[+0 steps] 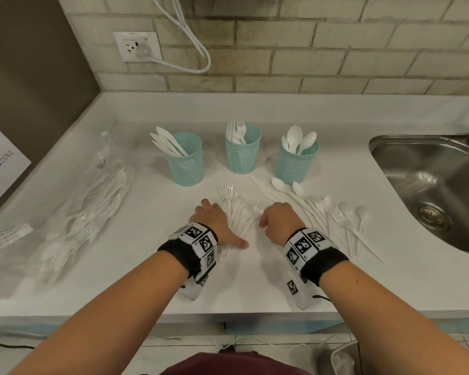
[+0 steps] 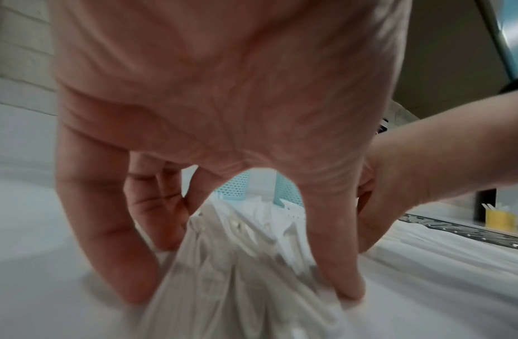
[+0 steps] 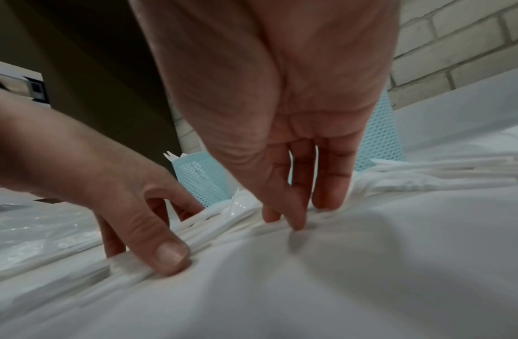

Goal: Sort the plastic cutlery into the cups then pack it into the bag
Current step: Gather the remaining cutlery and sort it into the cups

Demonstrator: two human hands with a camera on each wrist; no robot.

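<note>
Three teal mesh cups stand in a row at the back of the counter: one with knives [image 1: 186, 161], one with forks [image 1: 243, 155], one with spoons [image 1: 295, 163]. A fanned bunch of white forks [image 1: 238, 209] lies in front of them. My left hand [image 1: 217, 220] grips the handles of this bunch [image 2: 237, 263] between thumb and curled fingers [image 2: 121, 263]. My right hand [image 1: 278, 217] sits just to the right. Its fingers [image 3: 327, 197] point down and touch the fork handles. A clear plastic bag [image 1: 65, 217] holding cutlery lies flat at the left.
Loose spoons, forks and knives [image 1: 336, 212] are scattered on the counter to the right of my hands. A steel sink [image 1: 431, 185] is set into the counter at far right. A socket and white cable [image 1: 138, 47] hang on the brick wall.
</note>
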